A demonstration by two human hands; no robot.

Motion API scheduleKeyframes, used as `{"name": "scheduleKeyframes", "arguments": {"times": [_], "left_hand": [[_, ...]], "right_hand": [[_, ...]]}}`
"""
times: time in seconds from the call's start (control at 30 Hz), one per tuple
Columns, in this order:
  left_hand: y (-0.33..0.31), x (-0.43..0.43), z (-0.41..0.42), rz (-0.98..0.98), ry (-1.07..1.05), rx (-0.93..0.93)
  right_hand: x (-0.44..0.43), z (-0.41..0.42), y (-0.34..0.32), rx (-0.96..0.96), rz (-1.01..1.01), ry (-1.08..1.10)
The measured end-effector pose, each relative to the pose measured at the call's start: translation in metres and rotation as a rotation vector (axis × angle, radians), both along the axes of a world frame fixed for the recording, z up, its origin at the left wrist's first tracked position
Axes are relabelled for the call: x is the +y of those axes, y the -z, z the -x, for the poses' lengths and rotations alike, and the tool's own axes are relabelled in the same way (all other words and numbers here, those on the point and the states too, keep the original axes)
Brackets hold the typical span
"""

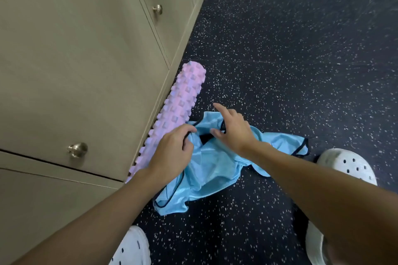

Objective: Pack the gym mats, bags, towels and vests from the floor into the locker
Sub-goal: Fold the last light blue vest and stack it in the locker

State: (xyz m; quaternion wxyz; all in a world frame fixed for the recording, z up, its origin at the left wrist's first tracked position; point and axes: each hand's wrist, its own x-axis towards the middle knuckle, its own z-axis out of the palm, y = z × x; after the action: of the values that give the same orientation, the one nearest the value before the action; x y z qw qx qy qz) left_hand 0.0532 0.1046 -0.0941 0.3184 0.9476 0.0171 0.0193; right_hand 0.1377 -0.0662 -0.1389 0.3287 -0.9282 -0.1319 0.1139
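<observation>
Forearms, both bare, reach forward and down from the bottom corners of the view and converge on a light blue mesh vest (215,176) lying crumpled on the dark speckled floor (290,49). The left hand (172,153) comes in from the lower left, wrist straight and knuckles up. Its fingers are curled under, pinching the vest's black trim (306,146) at the edge nearest the locker. The right hand (233,133) comes in from the lower right with the wrist bent slightly inward. Its index finger sticks out straight, pointing away from the person, while the other fingers curl down over a loop of the same trim and the thumb spreads toward the left hand. The two hands are near each other but apart, with a small dark opening of the vest between them. Most of the fabric spreads below and to the right of the hands, and one corner trails out past the right forearm.

Just beyond the left hand, a pale pink knobbed foam roller (183,101) lies along the foot of the beige locker (86,71), and the left wrist covers its near part. The locker fills the space left of the hands, its doors closed, each with a round metal knob (77,149). One white perforated clog (133,247) sits beneath the left forearm, and another lies right of the right forearm, beside the vest's trailing corner.
</observation>
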Motion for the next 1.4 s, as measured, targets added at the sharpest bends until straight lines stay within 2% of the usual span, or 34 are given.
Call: {"name": "scheduleKeyframes", "arguments": {"times": [0.07, 0.17, 0.23, 0.37, 0.47, 0.57, 0.7, 0.9, 1.1, 1.23, 1.4], "left_hand": [[-0.003, 0.006, 0.003, -0.006, 0.044, 0.101], [-0.008, 0.013, 0.006, -0.163, 0.037, 0.293], [-0.007, 0.015, 0.006, -0.228, -0.001, 0.376], [0.017, 0.012, -0.007, -0.109, -0.029, 0.327], [0.035, 0.001, -0.032, -0.077, -0.03, 0.285], [0.048, -0.006, -0.056, -0.16, 0.016, 0.27], [0.06, -0.007, -0.07, -0.23, -0.042, 0.289], [0.057, -0.004, -0.069, -0.064, -0.1, 0.197], [-0.003, 0.002, -0.064, -0.039, -0.052, -0.033], [-0.077, 0.002, -0.065, 0.011, -0.042, -0.154], [-0.201, 0.0, -0.05, 0.016, -0.027, -0.304]], "right_hand": [[0.009, -0.009, -0.006, 0.046, 0.068, -0.051], [0.014, -0.01, -0.001, 0.114, 0.208, -0.122], [0.01, -0.004, 0.006, 0.122, 0.223, -0.161], [-0.003, 0.011, 0.021, 0.134, 0.201, -0.198], [-0.01, 0.013, 0.033, 0.132, 0.102, -0.122], [-0.009, 0.005, 0.037, 0.168, -0.073, 0.022], [-0.001, -0.011, 0.038, 0.271, -0.146, 0.057], [0.008, -0.02, 0.032, 0.306, -0.285, 0.222], [0.004, -0.032, -0.026, 0.249, -0.349, 0.199], [-0.001, -0.036, -0.112, 0.134, -0.416, 0.144], [-0.009, -0.026, -0.238, 0.04, -0.518, 0.041]]}}
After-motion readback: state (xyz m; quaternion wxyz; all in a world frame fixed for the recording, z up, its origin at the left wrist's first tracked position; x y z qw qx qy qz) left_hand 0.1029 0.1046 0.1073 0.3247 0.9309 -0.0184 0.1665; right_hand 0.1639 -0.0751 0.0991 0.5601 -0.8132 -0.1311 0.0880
